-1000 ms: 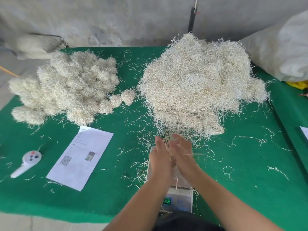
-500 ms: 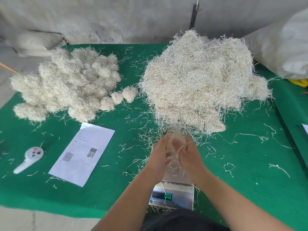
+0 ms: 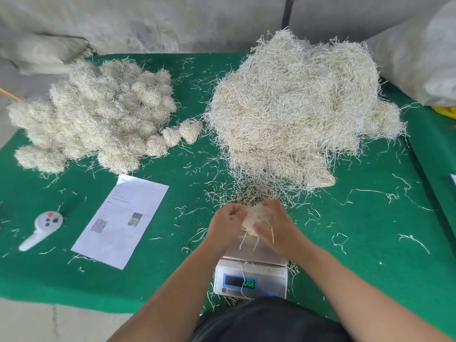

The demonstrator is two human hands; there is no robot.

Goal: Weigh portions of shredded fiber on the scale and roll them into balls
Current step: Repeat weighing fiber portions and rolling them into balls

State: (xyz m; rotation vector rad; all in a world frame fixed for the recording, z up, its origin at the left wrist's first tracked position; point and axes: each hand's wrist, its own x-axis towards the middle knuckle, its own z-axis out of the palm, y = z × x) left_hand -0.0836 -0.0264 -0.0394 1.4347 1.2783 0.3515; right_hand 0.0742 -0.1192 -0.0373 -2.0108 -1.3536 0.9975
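Note:
A small wad of pale shredded fiber (image 3: 255,217) sits between my two hands, just above the far end of the scale. My left hand (image 3: 227,222) curls around its left side and my right hand (image 3: 275,224) cups its right side; loose strands hang down from it. The white digital scale (image 3: 250,274) stands at the table's near edge with a bare steel pan and a lit green display. A big loose heap of shredded fiber (image 3: 296,104) lies behind my hands. A pile of rolled fiber balls (image 3: 98,114) fills the left of the table.
A green felt table (image 3: 370,230) is strewn with stray strands. A printed sheet with a QR code (image 3: 121,218) and a white handheld remote (image 3: 43,225) lie at the left front. A large white sack (image 3: 419,50) leans at the right rear.
My hands have gathered the fiber portion off the scale pan and lifted it slightly forward, working it between the palms. The pan now shows bare.

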